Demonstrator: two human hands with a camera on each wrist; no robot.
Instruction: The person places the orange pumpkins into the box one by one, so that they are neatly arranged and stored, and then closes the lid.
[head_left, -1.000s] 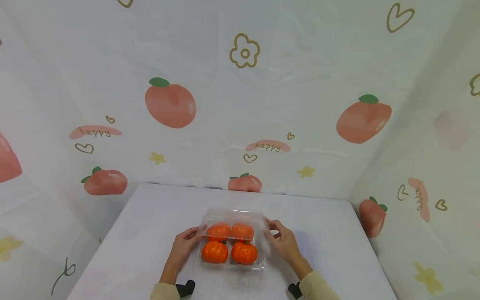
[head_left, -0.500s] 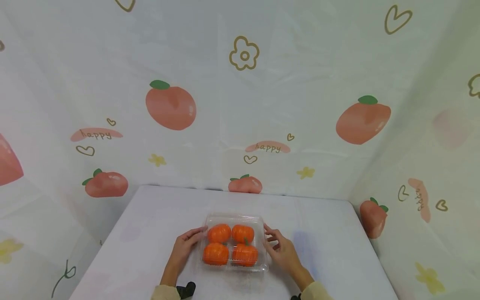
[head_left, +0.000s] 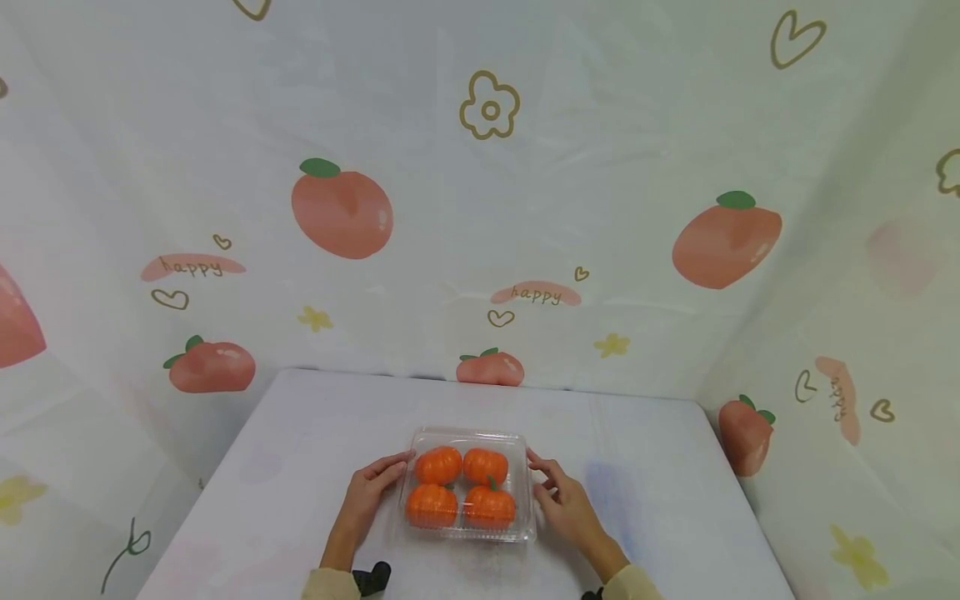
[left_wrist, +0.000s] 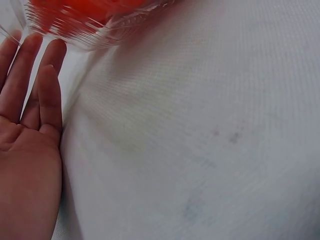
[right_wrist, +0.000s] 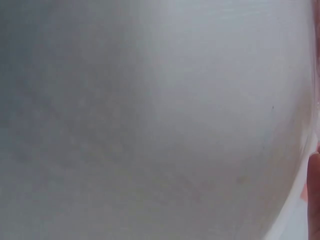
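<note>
A clear plastic clamshell box (head_left: 525, 532) sits on the table with its lid down over several small orange pumpkins (head_left: 432, 507), which have green stems. My left hand (head_left: 366, 496) is at the box's left side, its fingertips right at the wall. In the left wrist view, the fingers of that hand (left_wrist: 30, 125) are straight, and the ribbed plastic edge (left_wrist: 75, 35) is just beyond them. My right hand (head_left: 567, 504) lies along the right side, fingers loosely bent near the wall. Only a finger (right_wrist: 314, 195) of it shows in the right wrist view.
A white cloth covers the table (head_left: 630, 442). Behind and at both sides hangs a pale curtain (head_left: 420, 250) printed with peaches, hearts and flowers. Black wrist straps (head_left: 371, 577) show near the light yellow sleeves (head_left: 330, 585).
The lid, raised and tilted one second ago with both hands at its sides, has come down over the pumpkins. My right hand has lowered slightly with it; the left has barely moved.
</note>
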